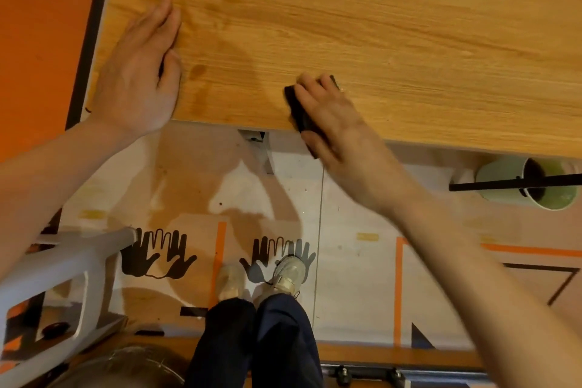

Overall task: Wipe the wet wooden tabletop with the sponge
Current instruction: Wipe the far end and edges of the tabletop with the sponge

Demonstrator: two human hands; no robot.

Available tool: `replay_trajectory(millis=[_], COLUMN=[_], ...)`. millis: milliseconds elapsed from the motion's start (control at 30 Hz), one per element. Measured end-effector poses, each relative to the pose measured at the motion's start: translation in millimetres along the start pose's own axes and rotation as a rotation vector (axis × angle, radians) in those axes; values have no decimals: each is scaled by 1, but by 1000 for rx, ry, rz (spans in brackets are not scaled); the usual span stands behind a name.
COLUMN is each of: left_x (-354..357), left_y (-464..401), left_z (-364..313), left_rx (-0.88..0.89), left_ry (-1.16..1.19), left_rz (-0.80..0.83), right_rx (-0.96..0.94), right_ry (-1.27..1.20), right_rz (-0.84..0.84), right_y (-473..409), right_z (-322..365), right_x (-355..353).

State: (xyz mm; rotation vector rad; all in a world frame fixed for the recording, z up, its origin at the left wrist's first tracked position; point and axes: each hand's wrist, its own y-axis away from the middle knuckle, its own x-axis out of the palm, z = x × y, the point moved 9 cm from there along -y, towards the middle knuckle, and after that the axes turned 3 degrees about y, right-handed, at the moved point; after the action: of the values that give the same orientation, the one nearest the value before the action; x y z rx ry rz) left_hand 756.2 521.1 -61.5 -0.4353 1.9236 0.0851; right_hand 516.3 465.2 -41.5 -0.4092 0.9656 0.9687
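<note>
The right hand (330, 113) grips a dark sponge (299, 110) at the wooden tabletop's (378, 25) near edge — the left hand (141, 72) lies flat.

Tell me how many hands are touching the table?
2. The left hand lies flat on the wooden tabletop near its left edge. The right hand presses a dark sponge at the near edge.

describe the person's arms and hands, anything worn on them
Both forearms are bare as far as the picture shows: no sleeves, gloves, watch or bracelets in view. No rings can be made out on the left hand or the right hand, though the right one is blurred. Lower down, the person wears dark navy trousers and pale cream trainers.
</note>
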Motion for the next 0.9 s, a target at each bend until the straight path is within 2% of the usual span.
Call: replay_trajectory(millis=[67, 133, 267, 367, 500, 600, 733, 800, 900], left_x=[1, 1, 0, -2, -1, -1, -1, -1, -2], left_y=[0, 0, 0, 1, 1, 0, 1, 0, -1], left_z=[2, 2, 0, -3, -2, -2, -4, -3, -3], left_rx=[-3, -4, -4, 0, -21, -27, -35, -39, -47], left_ry=[1, 8, 9, 20, 21, 15, 18, 22, 17], left_rz=[4, 8, 10, 12, 31, 41, 62, 57, 36], right_rx=[-51, 30, 228, 252, 101, -29, -294, -287, -134], right_ry=[74, 127, 206, 239, 326, 279, 328, 362, 322], right_rz=[50, 6, -301, -520, -666, -592, -274, -233, -362], right_y=[17, 44, 83, 73, 23, -10, 0, 20, 38], right_z=[-26, -64, -90, -63, 14, 54, 27, -7, -29], right_x=[-13, -33, -47, -31, 7, 31, 21, 3, -8])
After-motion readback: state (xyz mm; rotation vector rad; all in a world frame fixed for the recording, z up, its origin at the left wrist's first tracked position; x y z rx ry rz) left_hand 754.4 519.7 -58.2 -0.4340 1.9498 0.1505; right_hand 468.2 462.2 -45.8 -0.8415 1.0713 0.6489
